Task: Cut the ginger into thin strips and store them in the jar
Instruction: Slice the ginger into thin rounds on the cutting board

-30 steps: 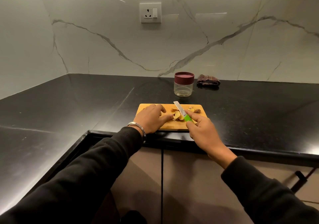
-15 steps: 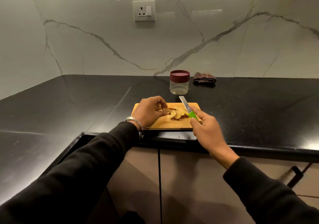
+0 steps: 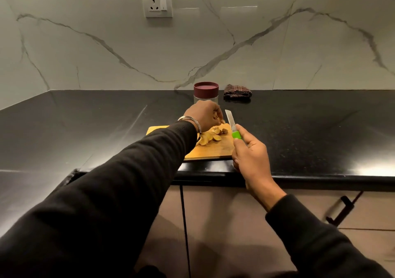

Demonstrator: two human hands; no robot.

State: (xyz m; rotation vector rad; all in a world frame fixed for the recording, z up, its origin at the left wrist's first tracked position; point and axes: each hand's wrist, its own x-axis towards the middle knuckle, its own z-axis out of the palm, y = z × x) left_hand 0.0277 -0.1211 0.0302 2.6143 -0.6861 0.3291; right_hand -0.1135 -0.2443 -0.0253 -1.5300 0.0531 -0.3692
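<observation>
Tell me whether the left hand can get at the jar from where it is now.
Probably yes. The left hand hovers over the cutting board's far edge, directly in front of the jar; nothing stands between them. Its fingers are curled, perhaps around ginger, so gripping may need releasing first.

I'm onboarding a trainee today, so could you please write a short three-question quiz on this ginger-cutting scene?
1. True or false: the jar has its lid on.
2. Which hand grips the knife? A) left B) right C) neither
3. Fill in: the ginger slices lie on the ____.

Key
1. True; the maroon lid is on.
2. B; the right hand holds the green handle, while the left hand is curled above the slices.
3. Cutting board.
</observation>
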